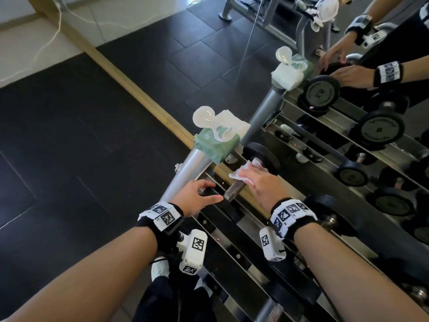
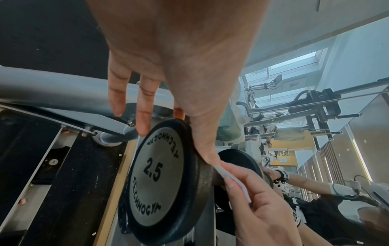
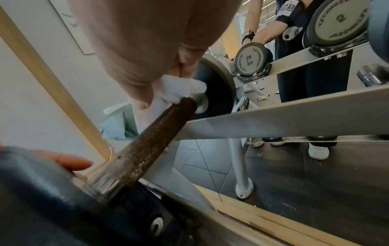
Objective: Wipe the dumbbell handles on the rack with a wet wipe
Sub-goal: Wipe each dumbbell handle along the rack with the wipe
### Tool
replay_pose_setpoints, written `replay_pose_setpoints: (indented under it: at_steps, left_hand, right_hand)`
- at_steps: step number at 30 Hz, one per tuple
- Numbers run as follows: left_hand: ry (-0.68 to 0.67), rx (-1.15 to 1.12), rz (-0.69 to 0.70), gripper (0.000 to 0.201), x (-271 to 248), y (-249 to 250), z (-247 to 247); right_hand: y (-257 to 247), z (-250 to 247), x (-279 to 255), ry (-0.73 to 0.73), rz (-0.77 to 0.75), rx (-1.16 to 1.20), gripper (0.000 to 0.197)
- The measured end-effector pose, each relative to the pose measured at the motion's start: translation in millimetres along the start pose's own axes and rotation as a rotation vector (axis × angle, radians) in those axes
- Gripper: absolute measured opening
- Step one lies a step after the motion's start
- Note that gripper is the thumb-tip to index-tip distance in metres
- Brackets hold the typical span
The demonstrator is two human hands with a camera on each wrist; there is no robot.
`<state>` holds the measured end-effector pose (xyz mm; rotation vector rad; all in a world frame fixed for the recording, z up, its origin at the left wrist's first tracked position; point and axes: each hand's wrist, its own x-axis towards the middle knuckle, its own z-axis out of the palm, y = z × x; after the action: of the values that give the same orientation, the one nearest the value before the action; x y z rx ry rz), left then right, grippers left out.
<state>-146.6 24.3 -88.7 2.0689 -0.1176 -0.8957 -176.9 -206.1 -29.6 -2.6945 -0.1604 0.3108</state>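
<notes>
A black 2.5 dumbbell lies at the left end of the rack [image 1: 234,238], its dark, speckled handle [image 1: 233,192] pointing away from me. My right hand [image 1: 251,180] grips a white wet wipe [image 1: 236,175] wrapped round the far end of the handle [image 3: 147,143], close to the far head [image 1: 263,156]. The wipe [image 3: 179,89] bunches under the fingers against that head [image 3: 219,93]. My left hand [image 1: 210,192] rests on the near head [image 2: 160,176] with fingers [image 2: 145,116] straight and thumb along the rim.
A green wet-wipe pack [image 1: 216,142] with its clear lid open sits on top of the grey rack post [image 1: 190,168]. A mirror behind the rack repeats everything. More dumbbells [image 1: 329,219] fill the rails to the right. Black rubber floor [image 1: 69,135] lies to the left.
</notes>
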Motion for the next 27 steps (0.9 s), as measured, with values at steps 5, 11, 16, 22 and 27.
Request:
replay_pose_setpoints:
  at_steps: [5, 11, 16, 22, 27]
  left_hand:
    - [0.015, -0.001, 0.001, 0.053, -2, 0, 1]
    - [0.014, -0.012, 0.008, 0.053, -4, 3, 1]
    - [0.009, 0.017, 0.005, 0.053, -6, 4, 1]
    - [0.024, -0.007, 0.013, 0.052, -9, 5, 3]
    - [0.031, -0.024, 0.02, 0.049, -8, 5, 3]
  right_hand:
    - [14, -3, 10, -0.087, -0.082, -0.07, 0.035]
    - [6, 21, 14, -0.228, -0.317, -0.319, 0.034]
    - [19, 4, 32, -0.268, -0.221, -0.431, 0.035]
    - [9, 14, 25, -0.337, -0.174, -0.306, 0.041]
    - [3, -4, 33, -0.148, -0.073, -0.007, 0.033]
